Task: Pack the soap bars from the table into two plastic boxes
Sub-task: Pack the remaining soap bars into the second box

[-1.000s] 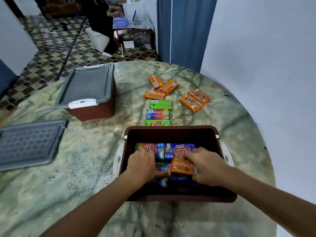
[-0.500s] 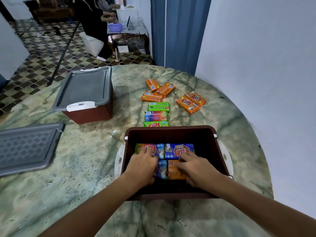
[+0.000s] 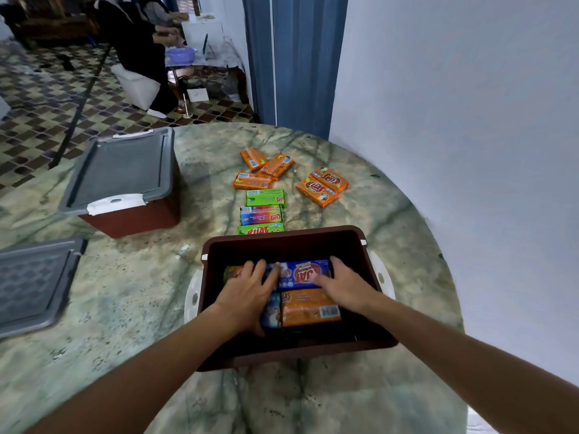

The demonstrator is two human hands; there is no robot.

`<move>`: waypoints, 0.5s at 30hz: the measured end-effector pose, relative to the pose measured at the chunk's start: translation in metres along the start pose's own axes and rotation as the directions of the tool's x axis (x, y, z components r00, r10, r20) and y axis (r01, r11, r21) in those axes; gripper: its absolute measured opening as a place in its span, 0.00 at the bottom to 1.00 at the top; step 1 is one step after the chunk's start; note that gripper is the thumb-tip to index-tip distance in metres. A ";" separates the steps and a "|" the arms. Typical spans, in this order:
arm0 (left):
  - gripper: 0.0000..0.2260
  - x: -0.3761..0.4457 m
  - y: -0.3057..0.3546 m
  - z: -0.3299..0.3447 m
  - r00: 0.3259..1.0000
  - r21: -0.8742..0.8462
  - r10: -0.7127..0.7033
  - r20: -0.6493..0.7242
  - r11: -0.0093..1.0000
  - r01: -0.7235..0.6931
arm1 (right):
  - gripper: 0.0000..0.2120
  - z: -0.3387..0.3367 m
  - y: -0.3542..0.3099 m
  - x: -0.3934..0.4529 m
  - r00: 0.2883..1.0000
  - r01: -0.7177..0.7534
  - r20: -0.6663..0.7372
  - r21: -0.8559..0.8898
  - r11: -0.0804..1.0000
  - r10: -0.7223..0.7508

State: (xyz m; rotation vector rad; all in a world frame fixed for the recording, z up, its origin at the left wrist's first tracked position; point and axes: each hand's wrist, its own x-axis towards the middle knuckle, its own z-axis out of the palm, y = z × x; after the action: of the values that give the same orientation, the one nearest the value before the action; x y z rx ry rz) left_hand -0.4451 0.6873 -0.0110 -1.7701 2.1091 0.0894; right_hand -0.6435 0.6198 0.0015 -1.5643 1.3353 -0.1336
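An open brown plastic box (image 3: pixel 282 242) stands in front of me on the marble table. Inside lie a blue soap bar (image 3: pixel 305 274), an orange soap bar (image 3: pixel 310 311) nearer me, and more bars partly hidden on the left. My left hand (image 3: pixel 247 296) lies flat on the left bars, fingers straight. My right hand (image 3: pixel 344 285) rests on the blue bar's right end with fingers stretched out. Beyond the box lie a green bar (image 3: pixel 265 197), a blue-red bar (image 3: pixel 261 214), another green bar (image 3: pixel 260 229) and several orange bars (image 3: pixel 317 192).
A second brown box shut with a grey lid (image 3: pixel 122 170) stands at the left. A loose grey lid (image 3: pixel 31 286) lies at the table's left edge. A white wall (image 3: pixel 470 151) runs close along the right. People sit far back across the tiled floor.
My right hand has let go of the orange bar, which now lies in the box. Both hands have slid forward onto the bars at the far side.
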 end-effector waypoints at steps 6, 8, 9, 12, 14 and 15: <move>0.51 -0.006 -0.005 0.000 0.998 0.031 0.038 -0.052 0.999 -0.037 | 0.25 0.013 -0.028 0.012 0.920 -0.386 0.185 0.573 0.723 0.344; 0.50 -0.006 -0.006 -0.002 0.997 0.041 0.046 -0.065 0.998 -0.043 | 0.22 0.007 -0.032 0.007 0.925 -0.371 0.180 0.618 0.694 0.334; 0.50 -0.006 -0.006 -0.003 0.997 0.044 0.045 -0.068 0.998 -0.042 | 0.18 0.002 -0.032 0.004 0.929 -0.358 0.164 0.625 0.694 0.331; 0.51 -0.005 -0.006 -0.001 0.999 0.040 0.027 -0.047 0.999 -0.025 | 0.13 0.000 -0.028 0.002 0.933 -0.347 0.137 0.581 0.737 0.332; 0.51 -0.003 -0.005 0.002 0.999 0.063 0.023 -0.039 0.998 -0.021 | 0.16 0.007 -0.033 0.005 0.922 -0.380 0.174 0.576 0.724 0.346; 0.51 -0.003 -0.005 0.003 0.999 0.079 0.026 -0.041 0.997 -0.023 | 0.18 0.008 -0.034 0.007 0.915 -0.399 0.209 0.580 0.710 0.344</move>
State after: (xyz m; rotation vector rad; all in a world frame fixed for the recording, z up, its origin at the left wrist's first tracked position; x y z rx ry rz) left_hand -0.4398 0.6896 -0.0116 -1.7154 2.1334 -0.0247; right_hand -0.6127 0.6139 0.0193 -0.7191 1.3357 -0.2204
